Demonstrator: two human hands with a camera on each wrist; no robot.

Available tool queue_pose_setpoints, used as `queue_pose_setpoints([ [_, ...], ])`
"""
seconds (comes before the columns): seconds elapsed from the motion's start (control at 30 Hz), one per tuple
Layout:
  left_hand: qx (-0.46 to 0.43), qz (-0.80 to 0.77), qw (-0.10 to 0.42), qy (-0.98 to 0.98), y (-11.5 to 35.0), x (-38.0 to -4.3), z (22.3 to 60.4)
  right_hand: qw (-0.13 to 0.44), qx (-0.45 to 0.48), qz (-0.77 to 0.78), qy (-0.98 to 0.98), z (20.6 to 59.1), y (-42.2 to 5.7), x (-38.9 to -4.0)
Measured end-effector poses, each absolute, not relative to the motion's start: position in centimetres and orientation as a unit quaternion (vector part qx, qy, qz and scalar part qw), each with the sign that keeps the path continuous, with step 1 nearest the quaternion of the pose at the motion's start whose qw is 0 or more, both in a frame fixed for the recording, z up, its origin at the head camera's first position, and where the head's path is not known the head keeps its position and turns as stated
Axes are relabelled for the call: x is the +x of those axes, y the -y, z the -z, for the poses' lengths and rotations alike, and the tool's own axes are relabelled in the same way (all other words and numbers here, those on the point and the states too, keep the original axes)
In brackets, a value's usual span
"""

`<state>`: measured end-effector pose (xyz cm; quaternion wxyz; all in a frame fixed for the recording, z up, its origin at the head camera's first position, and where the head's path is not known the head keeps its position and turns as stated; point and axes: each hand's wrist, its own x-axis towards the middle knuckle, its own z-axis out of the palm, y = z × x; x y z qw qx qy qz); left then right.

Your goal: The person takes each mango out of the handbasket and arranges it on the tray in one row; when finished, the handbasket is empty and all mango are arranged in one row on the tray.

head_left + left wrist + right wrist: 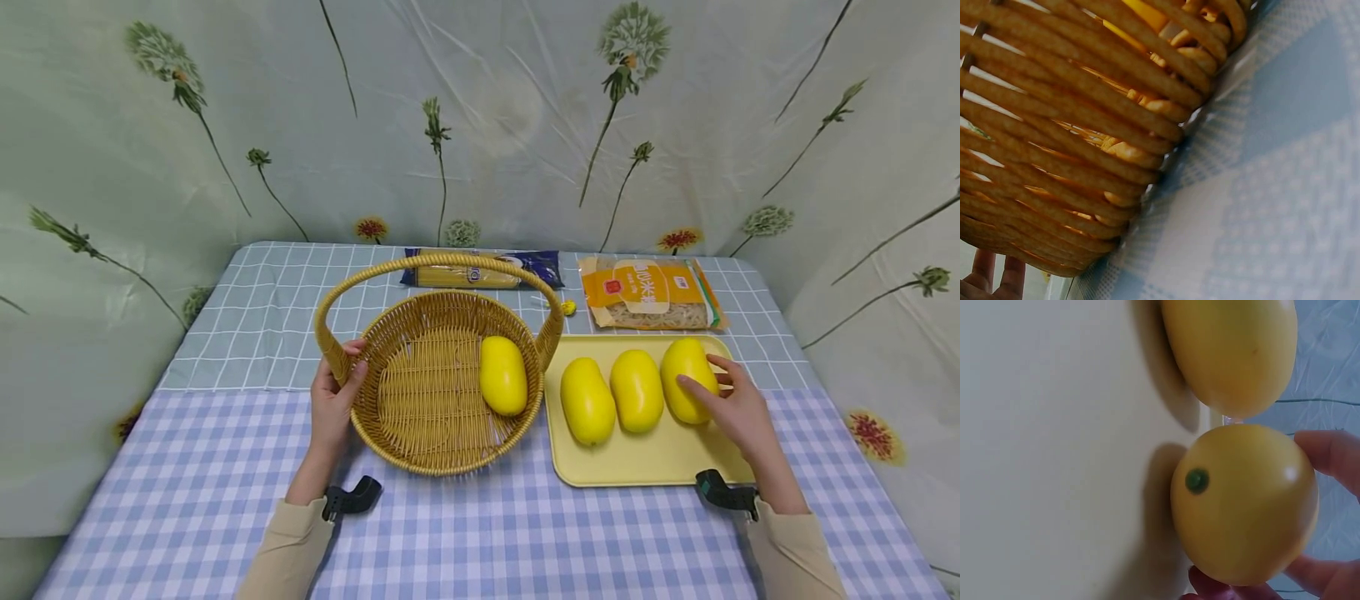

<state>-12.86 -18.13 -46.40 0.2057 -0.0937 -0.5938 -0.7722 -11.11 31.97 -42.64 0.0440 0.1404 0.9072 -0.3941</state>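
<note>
My left hand (334, 400) grips the left side of a round wicker basket (447, 467) at the foot of its arched handle. One yellow mango (503, 377) lies inside, toward the right wall. In the left wrist view, the woven side (1079, 144) fills much of the picture, with fingertips (1013, 275) at its lower edge. On the right, my right hand (738, 408) holds the rightmost mango (684, 379) over a pale yellow tray (637, 465), thumb on the near side. Its small green stem end shows in the right wrist view. A middle mango (636, 392) and a left mango (587, 402) lie beside it.
Behind the basket lies a pack of spaghetti (480, 271). An orange-and-clear food bag (651, 293) sits behind the tray, near a small yellow object (569, 307). A checked cloth (480, 542) covers the table front; a floral curtain (510, 125) hangs behind.
</note>
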Motion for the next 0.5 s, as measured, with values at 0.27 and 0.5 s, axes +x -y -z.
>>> queue_pose_setpoints([
  [0.27, -0.09, 0.774, 0.202, 0.594, 18.21, -12.75, 46.45, 0.073, 0.128, 0.39, -0.909, 42.37, -31.85, -11.1],
  [0.5, -0.09, 0.771, 0.201, 0.597, 18.18, -12.83, 46.4, 0.11, 0.111, 0.381, -0.911, 42.1, -32.16, -11.01],
])
